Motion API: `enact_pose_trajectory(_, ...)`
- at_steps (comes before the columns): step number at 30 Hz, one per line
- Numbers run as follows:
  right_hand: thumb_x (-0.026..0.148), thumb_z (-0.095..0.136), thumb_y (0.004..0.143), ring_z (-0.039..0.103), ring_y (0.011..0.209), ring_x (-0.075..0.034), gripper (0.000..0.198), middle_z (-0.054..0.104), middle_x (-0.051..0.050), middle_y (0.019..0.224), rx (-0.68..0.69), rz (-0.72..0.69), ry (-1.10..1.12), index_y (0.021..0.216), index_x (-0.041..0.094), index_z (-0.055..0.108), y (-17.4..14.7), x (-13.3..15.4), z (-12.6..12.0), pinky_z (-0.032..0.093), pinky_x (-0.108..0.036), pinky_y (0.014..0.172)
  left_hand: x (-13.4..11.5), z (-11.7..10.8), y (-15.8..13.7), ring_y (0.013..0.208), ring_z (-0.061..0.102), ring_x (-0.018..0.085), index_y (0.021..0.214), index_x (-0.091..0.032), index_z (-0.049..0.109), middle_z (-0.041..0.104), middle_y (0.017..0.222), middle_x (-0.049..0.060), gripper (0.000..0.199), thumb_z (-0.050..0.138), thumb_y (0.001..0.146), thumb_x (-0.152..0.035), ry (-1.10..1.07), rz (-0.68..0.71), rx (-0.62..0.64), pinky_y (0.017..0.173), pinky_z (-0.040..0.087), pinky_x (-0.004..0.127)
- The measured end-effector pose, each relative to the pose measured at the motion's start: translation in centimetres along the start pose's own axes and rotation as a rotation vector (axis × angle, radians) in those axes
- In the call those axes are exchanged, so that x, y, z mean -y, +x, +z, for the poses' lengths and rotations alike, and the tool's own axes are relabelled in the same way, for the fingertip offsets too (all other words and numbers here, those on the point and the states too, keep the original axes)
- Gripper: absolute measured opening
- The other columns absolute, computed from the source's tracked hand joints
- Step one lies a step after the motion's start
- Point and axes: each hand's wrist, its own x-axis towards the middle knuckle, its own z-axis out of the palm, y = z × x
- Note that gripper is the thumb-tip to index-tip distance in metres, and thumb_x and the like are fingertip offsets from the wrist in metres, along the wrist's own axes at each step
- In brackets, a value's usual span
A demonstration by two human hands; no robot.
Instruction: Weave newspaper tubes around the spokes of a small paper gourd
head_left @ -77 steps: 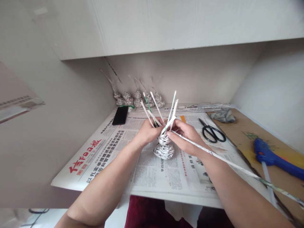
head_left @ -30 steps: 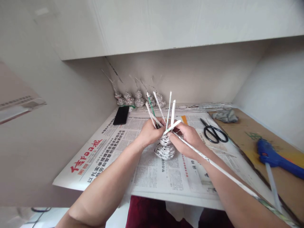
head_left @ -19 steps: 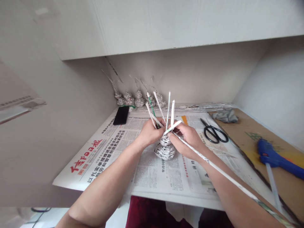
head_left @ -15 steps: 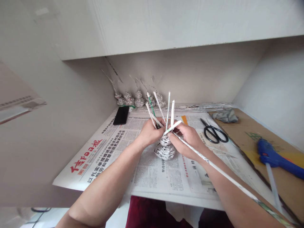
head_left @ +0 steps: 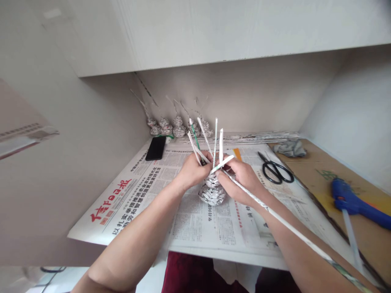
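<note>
A small gourd-shaped piece woven from rolled newspaper stands on the newspaper sheet, with several paper spokes rising from its top. My left hand is closed around the left side of its neck and the spokes there. On the other side, my right hand pinches a paper strip at the rim. A long white paper tube runs from the rim across my right forearm toward the lower right. My fingertips partly hide the rim.
Several finished-looking woven gourds line the back wall beside a black phone. Thin paper rods lie along the back. Black scissors, a grey rag and a blue glue gun are at the right. Newspaper covers the table.
Very little differs. The upright spokes near my right hand lean slightly further left; both hands keep their hold in the same place.
</note>
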Motion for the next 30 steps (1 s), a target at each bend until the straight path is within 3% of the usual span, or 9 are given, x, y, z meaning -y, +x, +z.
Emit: enact_pose_trajectory(30,0.019,0.052,0.082,0.060,0.074,-0.017,0.010,0.065,-0.001,0.084,-0.002,-0.043,-0.035,0.090,0.023,0.057,-0.11,0.67,-0.18,0.043,-0.027,0.068,-0.28,-0.01,-0.16,0.070,0.057,0.015,0.073,-0.014,0.061,0.062,0.070,0.001,0.011,0.063,0.072,-0.025,0.079,-0.015,-0.013,0.067,0.046,0.024)
